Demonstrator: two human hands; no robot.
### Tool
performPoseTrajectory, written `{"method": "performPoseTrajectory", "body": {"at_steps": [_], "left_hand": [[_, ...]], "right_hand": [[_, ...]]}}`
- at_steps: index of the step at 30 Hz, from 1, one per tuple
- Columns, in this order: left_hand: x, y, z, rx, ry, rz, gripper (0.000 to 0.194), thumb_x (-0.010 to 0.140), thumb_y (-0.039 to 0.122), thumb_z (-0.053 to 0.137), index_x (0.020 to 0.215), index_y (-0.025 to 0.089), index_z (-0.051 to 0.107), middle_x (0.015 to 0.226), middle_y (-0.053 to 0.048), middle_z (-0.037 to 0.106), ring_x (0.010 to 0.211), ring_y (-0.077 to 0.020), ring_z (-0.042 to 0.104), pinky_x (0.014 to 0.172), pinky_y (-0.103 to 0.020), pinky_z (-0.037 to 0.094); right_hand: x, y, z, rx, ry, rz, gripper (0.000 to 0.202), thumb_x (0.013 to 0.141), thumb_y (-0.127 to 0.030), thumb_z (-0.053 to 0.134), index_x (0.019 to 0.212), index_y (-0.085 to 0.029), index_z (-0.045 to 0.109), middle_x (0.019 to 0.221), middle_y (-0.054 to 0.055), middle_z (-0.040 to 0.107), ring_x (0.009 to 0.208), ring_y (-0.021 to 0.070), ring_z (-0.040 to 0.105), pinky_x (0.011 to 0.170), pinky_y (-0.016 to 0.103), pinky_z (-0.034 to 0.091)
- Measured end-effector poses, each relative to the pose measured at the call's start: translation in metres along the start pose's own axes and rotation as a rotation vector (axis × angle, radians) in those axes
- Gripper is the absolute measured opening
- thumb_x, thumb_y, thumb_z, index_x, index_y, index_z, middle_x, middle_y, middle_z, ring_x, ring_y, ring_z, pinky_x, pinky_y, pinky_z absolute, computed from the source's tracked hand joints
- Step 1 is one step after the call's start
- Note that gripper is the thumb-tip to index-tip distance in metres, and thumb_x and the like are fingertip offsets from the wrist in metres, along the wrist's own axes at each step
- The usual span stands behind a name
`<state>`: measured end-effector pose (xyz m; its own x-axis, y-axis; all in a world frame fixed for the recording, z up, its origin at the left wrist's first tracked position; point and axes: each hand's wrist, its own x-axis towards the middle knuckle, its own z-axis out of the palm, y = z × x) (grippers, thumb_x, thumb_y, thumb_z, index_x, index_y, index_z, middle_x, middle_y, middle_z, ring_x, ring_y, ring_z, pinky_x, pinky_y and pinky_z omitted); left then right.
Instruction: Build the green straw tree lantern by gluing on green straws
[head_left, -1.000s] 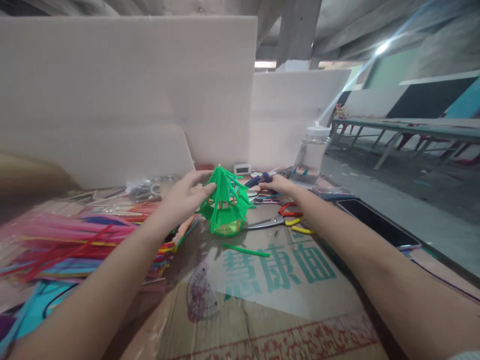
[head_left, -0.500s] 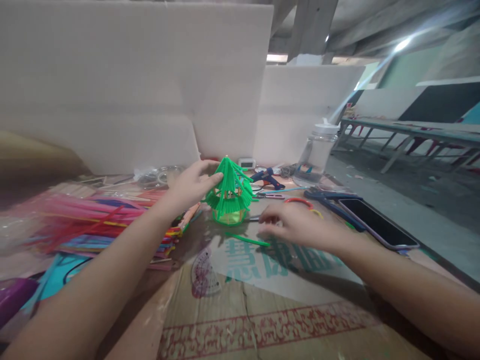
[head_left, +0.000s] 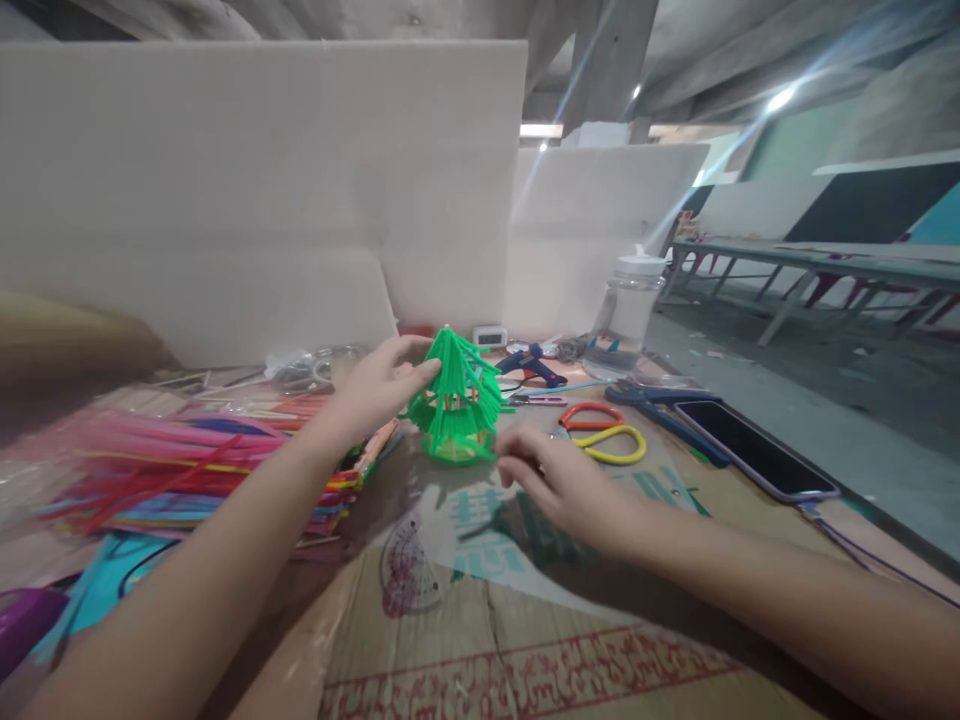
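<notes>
A small green pagoda-like model (head_left: 455,385) made of fuzzy stems, with a pointed roof over a lower tier, stands upright on the table. My left hand (head_left: 386,378) grips its upper left side, thumb against the roof; its other fingers are partly hidden behind. Close to the model's lower right, my right hand (head_left: 541,475) is closed in a pinch on a green pipe cleaner (head_left: 484,455). Its free end points left, in front of the model's base; I cannot tell whether they touch. Scissors with red and yellow handles (head_left: 609,443) lie just beyond my right hand.
Coloured pipe cleaners (head_left: 202,460) are heaped at the left. Behind the model lie a blue glue gun (head_left: 534,366) and a small white digital display (head_left: 490,336). A water bottle (head_left: 622,310), blue pliers (head_left: 671,415) and a phone (head_left: 757,450) are at the right. A clear protractor (head_left: 411,565) lies in front.
My right hand has picked up the green pipe cleaner from the table and brought it left to the model's base. The scissors are more exposed. My left hand keeps its hold.
</notes>
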<state>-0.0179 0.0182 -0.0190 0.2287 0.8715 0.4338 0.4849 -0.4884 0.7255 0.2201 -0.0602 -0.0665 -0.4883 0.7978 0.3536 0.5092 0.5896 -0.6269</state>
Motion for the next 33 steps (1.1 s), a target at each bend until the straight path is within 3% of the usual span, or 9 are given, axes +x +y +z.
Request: {"method": "performPoseTrajectory", "body": {"at_steps": [4, 8, 12, 17, 33], "left_hand": [[0.0, 0.003, -0.001, -0.023, -0.02, -0.011, 0.053, 0.082, 0.055, 0.059, 0.115, 0.014, 0.06, 0.124, -0.015, 0.065, 0.115, -0.0305, 0.061, 0.098, -0.047, 0.047], [0.0, 0.004, -0.002, -0.007, -0.026, -0.024, 0.053, 0.082, 0.056, 0.059, 0.115, 0.014, 0.06, 0.123, -0.015, 0.065, 0.114, -0.0308, 0.061, 0.097, -0.048, 0.048], [0.001, 0.005, 0.001, -0.035, -0.017, -0.007, 0.053, 0.084, 0.051, 0.058, 0.122, 0.015, 0.056, 0.126, -0.015, 0.063, 0.116, -0.0293, 0.06, 0.099, -0.047, 0.047], [-0.001, 0.01, 0.002, -0.034, 0.003, 0.028, 0.064, 0.085, 0.045, 0.058, 0.139, 0.015, 0.043, 0.131, -0.016, 0.059, 0.119, -0.0293, 0.058, 0.1, -0.047, 0.047], [-0.008, 0.017, -0.003, 0.122, -0.039, 0.122, 0.056, 0.087, 0.045, 0.056, 0.135, 0.018, 0.049, 0.135, -0.012, 0.058, 0.123, -0.029, 0.055, 0.105, -0.046, 0.042]], "right_hand": [[0.018, -0.018, -0.016, 0.394, 0.151, 0.069, 0.015, 0.094, -0.032, 0.05, 0.085, -0.02, 0.05, 0.067, -0.002, 0.061, 0.054, 0.0102, 0.052, 0.052, 0.023, 0.041], [0.043, -0.019, -0.023, 0.413, 0.181, 0.08, 0.024, 0.091, -0.038, 0.054, 0.076, -0.019, 0.055, 0.06, -0.002, 0.061, 0.044, 0.008, 0.047, 0.044, 0.023, 0.036], [0.052, -0.011, -0.02, 0.459, 0.267, 0.082, 0.016, 0.088, -0.035, 0.059, 0.085, -0.02, 0.056, 0.055, -0.005, 0.059, 0.044, 0.0085, 0.048, 0.045, 0.022, 0.034], [0.04, -0.002, -0.007, 0.491, 0.261, 0.133, 0.015, 0.085, -0.032, 0.063, 0.082, -0.021, 0.054, 0.058, -0.005, 0.059, 0.053, 0.0116, 0.057, 0.049, 0.023, 0.038], [0.034, 0.003, 0.009, 0.768, 0.207, 0.261, 0.025, 0.086, -0.041, 0.063, 0.083, -0.022, 0.047, 0.055, -0.005, 0.064, 0.041, 0.0095, 0.053, 0.042, 0.021, 0.044]]}}
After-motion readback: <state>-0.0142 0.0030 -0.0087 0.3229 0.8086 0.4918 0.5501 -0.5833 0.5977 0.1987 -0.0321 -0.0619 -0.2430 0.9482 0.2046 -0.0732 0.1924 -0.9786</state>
